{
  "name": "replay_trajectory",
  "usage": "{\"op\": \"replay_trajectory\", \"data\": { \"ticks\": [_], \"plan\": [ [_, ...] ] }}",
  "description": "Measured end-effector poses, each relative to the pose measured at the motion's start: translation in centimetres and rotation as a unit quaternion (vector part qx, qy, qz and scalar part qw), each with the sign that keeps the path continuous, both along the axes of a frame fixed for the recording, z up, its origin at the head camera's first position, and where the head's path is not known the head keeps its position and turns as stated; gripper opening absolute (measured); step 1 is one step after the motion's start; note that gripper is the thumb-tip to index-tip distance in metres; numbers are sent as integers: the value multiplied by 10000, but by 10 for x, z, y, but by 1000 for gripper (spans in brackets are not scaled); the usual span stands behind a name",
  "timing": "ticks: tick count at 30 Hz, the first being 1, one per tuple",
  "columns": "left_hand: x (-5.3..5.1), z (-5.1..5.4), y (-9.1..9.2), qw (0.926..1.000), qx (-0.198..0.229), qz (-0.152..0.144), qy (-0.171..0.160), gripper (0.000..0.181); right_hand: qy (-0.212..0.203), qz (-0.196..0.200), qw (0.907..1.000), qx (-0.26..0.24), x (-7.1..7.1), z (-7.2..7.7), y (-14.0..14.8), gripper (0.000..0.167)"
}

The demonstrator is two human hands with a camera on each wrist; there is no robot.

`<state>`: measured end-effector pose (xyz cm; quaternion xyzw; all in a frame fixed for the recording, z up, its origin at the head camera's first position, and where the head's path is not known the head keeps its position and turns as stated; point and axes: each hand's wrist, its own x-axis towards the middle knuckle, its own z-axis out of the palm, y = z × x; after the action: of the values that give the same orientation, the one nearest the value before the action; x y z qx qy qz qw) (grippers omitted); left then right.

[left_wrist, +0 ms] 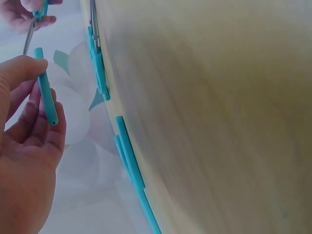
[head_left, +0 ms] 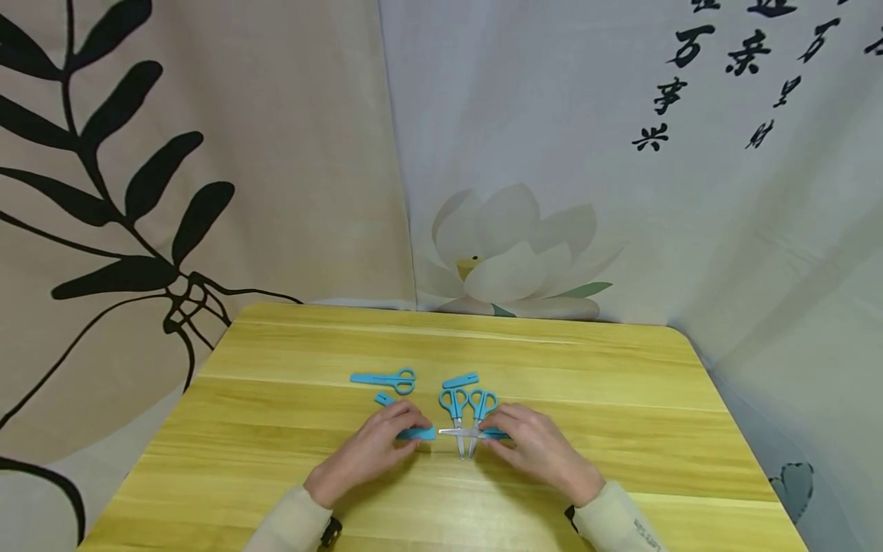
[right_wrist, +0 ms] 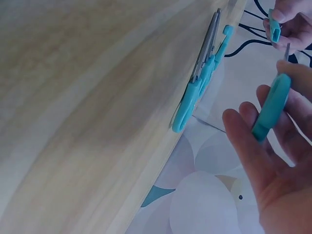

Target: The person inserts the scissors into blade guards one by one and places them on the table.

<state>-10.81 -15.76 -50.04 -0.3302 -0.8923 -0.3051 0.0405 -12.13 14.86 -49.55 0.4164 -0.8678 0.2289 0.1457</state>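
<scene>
Free rm on tbl (head_left: 641,414) R of R grip (head_left: 534,442); 2 scissors (head_left: 456,414) block btwn it & L grip (head_left: 378,443).

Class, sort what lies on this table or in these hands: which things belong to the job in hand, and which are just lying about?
In the job, it seems:
held cover, in the left hand
held scissors, in the right hand

Lying about for now:
covered scissors
left bare scissors
right bare scissors
far loose cover
near loose cover

On the table (head_left: 635,445), we are finding sheathed scissors (head_left: 378,379) nearer the left edge, a cover (head_left: 461,380) to their right, two bare scissors (head_left: 457,413) before that cover, and another cover (head_left: 384,399) before the sheathed scissors.
</scene>
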Motion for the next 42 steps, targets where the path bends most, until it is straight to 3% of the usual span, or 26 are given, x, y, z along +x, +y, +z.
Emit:
{"op": "replay_trajectory", "data": {
  "ticks": [15, 24, 32, 42],
  "plan": [
    [0, 0, 1, 9999, 79, -107, 35, 25, 83, 100, 9999, 113, -1, -1, -4, 21],
    [-4, 2, 5, 9997, 112, -79, -222, 23, 105, 46, 9997, 219, -3, 5, -6, 22],
    [-3, 2, 4, 10000, 73, 4, -33, 24, 96, -75, 9996, 239, -3, 6, -3, 21],
    [-4, 5, 8, 9997, 46, -79, -248, 21, 37, -109, 9994, 329, -2, 5, -3, 19]
  ]
}}
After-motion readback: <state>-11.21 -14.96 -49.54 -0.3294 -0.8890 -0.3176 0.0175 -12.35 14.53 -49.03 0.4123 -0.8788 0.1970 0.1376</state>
